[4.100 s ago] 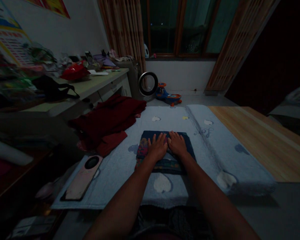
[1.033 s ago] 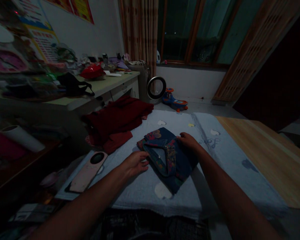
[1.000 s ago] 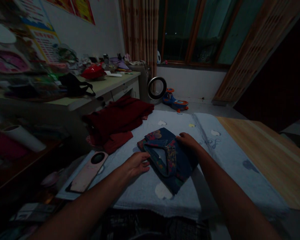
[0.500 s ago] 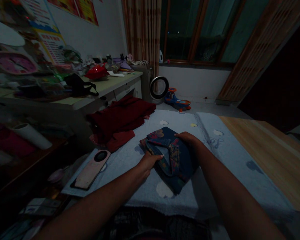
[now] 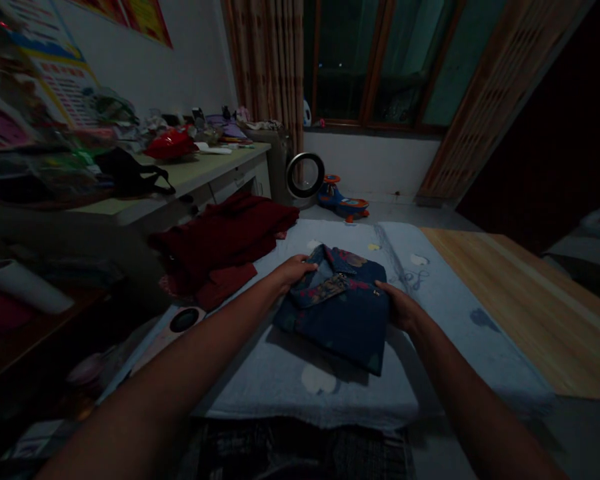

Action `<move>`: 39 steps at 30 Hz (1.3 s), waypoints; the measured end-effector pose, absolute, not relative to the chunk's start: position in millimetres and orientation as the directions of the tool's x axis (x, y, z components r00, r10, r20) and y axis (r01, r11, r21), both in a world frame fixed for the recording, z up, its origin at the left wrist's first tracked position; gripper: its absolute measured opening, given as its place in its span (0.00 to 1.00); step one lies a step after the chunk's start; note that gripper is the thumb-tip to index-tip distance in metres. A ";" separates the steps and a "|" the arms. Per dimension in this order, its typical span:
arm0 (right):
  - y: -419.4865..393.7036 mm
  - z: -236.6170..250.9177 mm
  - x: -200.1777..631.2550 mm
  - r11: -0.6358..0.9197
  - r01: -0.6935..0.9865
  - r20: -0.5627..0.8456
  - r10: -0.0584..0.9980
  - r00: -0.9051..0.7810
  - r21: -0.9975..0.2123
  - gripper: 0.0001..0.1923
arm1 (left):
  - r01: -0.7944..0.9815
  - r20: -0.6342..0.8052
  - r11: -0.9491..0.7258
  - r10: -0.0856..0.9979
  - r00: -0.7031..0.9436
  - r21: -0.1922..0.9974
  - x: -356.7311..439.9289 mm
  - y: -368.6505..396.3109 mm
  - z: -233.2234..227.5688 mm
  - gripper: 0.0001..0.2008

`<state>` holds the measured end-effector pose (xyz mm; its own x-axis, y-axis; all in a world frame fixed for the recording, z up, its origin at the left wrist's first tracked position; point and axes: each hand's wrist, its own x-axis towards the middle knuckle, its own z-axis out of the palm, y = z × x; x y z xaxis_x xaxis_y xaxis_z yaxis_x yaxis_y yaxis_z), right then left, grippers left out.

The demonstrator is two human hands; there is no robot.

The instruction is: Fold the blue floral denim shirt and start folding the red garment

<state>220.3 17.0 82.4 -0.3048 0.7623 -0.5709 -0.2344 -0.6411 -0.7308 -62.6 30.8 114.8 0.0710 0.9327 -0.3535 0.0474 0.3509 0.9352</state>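
A folded dark blue shirt [image 5: 337, 327] with a flower-patterned collar is held just over the pale blue cloth [image 5: 320, 400]. My left hand [image 5: 294, 272] grips it at the collar's left side, thumb on top. On the opposite edge, my right hand [image 5: 400, 305] has its thumb over the fabric and the other fingers underneath, out of sight. To the left lies a heap of dark red clothing [image 5: 225, 233]. A phone with a round camera ring [image 5: 184, 320] is partly covered by my left forearm.
A cluttered desk [image 5: 190, 175] runs along the left wall. Bare wooden board [image 5: 520, 300] shows to the right of the cloth. On the floor beyond are a blue and orange ride-on toy [image 5: 343, 202] and a machine with a round open door [image 5: 305, 176].
The shirt has turned so its collar lies toward the far left and its wide lower part faces me. My left hand has moved farther forward; my right hand sits lower on the edge.
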 end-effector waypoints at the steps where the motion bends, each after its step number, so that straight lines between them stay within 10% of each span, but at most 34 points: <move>1: 5.9 77.0 220.0 -0.625 -0.273 -0.560 0.778 -0.284 -0.731 0.12 | 0.128 -0.364 0.350 0.925 0.108 0.928 -63.2 42.1 119.0 0.19; 10: -49.0 41.8 231.3 -0.578 -0.093 -0.554 0.809 -0.196 -0.811 0.10 | 0.688 -0.350 0.149 0.923 0.161 0.710 -65.5 87.9 98.3 0.26; 15: -21.9 49.7 265.2 -0.228 0.345 -0.216 0.974 0.074 -0.911 0.10 | 0.688 -0.405 0.168 0.892 0.198 0.706 -104.2 66.9 82.0 0.25; 19: 23.4 59.2 267.2 0.020 0.675 0.064 0.997 0.041 -0.738 0.13 | 0.586 -0.494 0.305 0.848 0.192 0.751 -138.9 38.2 78.0 0.27; 26: 86.1 70.6 238.0 -0.147 0.815 -0.337 0.939 -0.062 -0.560 0.21 | 0.301 -0.429 0.417 0.903 -0.028 0.857 -144.3 -12.5 63.0 0.44; 30: 99.4 73.4 232.6 -0.261 0.791 -0.533 0.841 -0.094 -0.553 0.21 | -0.007 -0.429 0.429 0.901 -0.071 0.903 -123.7 -33.4 53.2 0.38; 34: 98.9 78.6 227.6 -0.273 0.752 -0.575 0.801 -0.168 -0.600 0.19 | -0.329 -0.391 0.369 0.921 0.002 0.869 -100.0 -53.9 52.7 0.24; 39: 91.8 82.5 222.9 -0.314 0.653 -0.554 0.810 -0.195 -0.689 0.13 | -0.303 -0.301 0.264 0.950 -0.082 0.916 -75.6 -73.3 53.9 0.29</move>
